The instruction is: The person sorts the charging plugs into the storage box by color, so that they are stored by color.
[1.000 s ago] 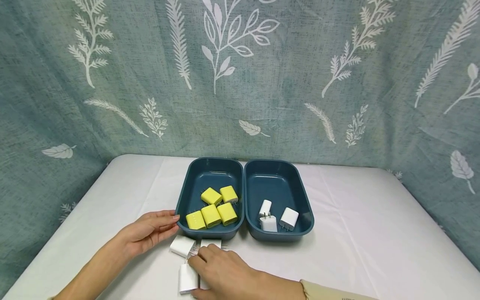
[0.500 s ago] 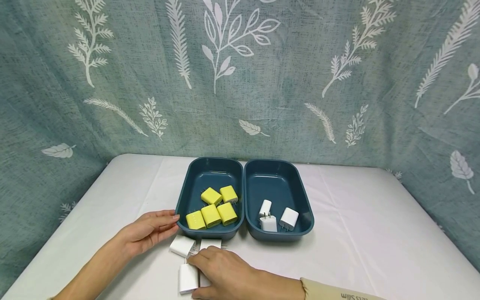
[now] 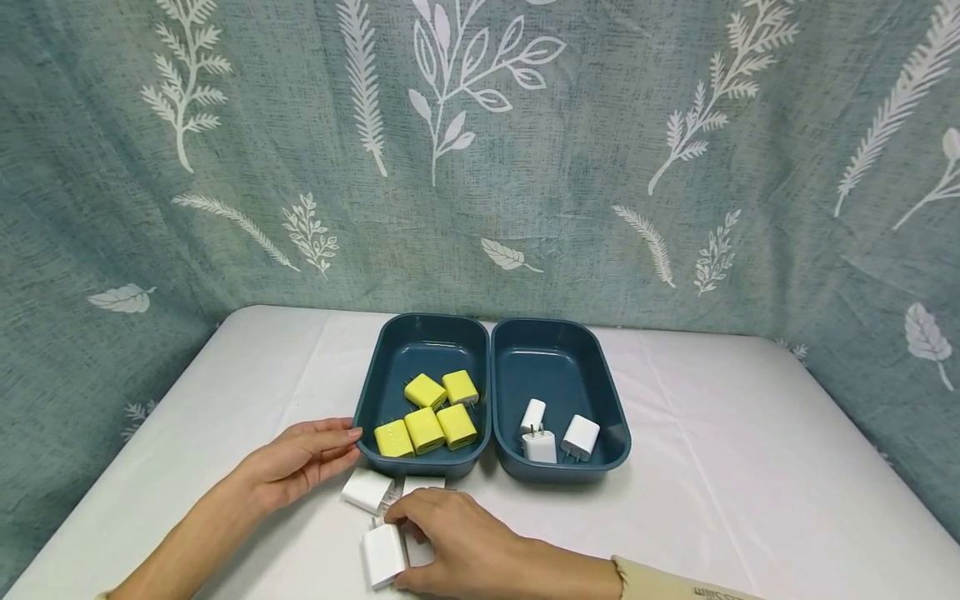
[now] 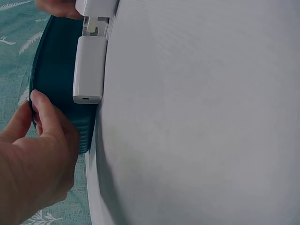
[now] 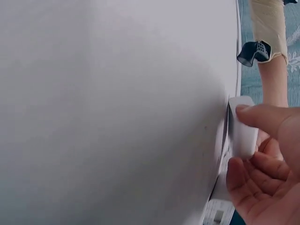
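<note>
My right hand [image 3: 465, 546] pinches a white charger plug [image 3: 384, 554] between thumb and fingers, its prongs pointing away from me. Beneath that hand another white plug [image 3: 418, 550] is partly covered. Two more white plugs, one on the left [image 3: 367, 490] and one in the middle [image 3: 424, 482], lie against the front of the left blue bin [image 3: 431, 357]. With thumb and fingers, my left hand [image 3: 307, 462] grips that bin's left rim, as the left wrist view also shows. Inside the bin sit several yellow charger plugs [image 3: 424, 430].
The right blue bin [image 3: 551, 375] stands beside the left one, with white plugs [image 3: 580, 437] near its front. Both are on a white-covered table [image 3: 697, 467]. Behind hangs a green patterned curtain [image 3: 570, 217].
My right hand has taken hold of the leftmost near white plug, which has tilted and shifted slightly right. My left hand stays at the bin's rim.
</note>
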`<state>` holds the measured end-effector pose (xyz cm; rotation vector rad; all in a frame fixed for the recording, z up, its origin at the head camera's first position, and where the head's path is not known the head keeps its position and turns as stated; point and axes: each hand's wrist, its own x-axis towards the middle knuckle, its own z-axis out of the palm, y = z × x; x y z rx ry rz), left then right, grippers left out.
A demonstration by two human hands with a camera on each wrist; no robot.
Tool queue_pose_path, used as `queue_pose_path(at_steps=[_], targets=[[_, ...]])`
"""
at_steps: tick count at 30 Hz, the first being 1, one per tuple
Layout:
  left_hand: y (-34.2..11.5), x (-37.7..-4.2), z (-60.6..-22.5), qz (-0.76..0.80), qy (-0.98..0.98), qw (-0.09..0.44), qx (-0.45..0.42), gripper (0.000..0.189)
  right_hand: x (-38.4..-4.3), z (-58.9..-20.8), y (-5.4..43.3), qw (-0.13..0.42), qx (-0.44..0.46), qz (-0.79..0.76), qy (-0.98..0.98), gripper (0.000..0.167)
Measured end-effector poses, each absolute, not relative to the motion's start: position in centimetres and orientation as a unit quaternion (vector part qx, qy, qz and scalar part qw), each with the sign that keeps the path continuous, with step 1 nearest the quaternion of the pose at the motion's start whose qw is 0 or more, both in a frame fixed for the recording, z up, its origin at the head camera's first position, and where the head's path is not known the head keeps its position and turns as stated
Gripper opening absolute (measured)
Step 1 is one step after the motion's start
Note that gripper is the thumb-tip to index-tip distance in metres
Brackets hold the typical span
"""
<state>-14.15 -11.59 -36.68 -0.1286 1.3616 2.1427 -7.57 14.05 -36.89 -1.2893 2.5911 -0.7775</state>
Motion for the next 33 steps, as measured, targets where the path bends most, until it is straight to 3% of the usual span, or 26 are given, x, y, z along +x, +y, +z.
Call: queue_pose_path(at_steps=[6, 13, 23, 33], targets=[[-11.5, -14.0, -36.7, 0.807, 0.521, 0.274, -0.047, 0.041, -7.5, -36.7, 15.3, 0.077, -0.436, -0.315, 0.840, 0.044], [-11.2, -13.9, -36.7, 0.790, 0.563, 0.243, -0.036, 0.049, -7.6, -35.1, 17.3, 0.077, -0.426, -0.406, 0.805, 0.047], [-11.0, -13.8, -36.6, 0.776, 0.590, 0.218, -0.035, 0.046, -9.0, -31.9, 21.0, -0.031, -0.394, -0.464, 0.793, 0.049], [-11.2, -13.7, -36.7, 0.770, 0.602, 0.212, -0.018, 0.047, -10.9, -31.2, 25.1, -0.098, -0.353, -0.489, 0.792, 0.053]])
